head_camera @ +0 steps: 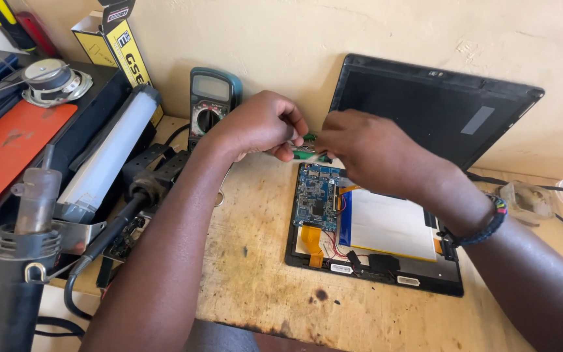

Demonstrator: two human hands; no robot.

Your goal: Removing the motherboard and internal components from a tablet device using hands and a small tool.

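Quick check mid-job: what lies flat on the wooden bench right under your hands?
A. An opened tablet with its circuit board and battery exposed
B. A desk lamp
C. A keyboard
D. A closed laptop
A: the opened tablet lies flat, its blue circuit board and white battery uncovered.

Counts around the two hands over the wooden bench

Two hands: left hand (262,124) and right hand (366,150), pinching one small green circuit board (306,151) between them. Just below the grip lies one opened tablet (373,228) holding one blue mainboard (317,195) and one white battery (389,225); behind the grip, one detached screen panel (431,107) and one multimeter (211,98). Left of it: one white tube lamp (109,153), one loudspeaker (53,81).
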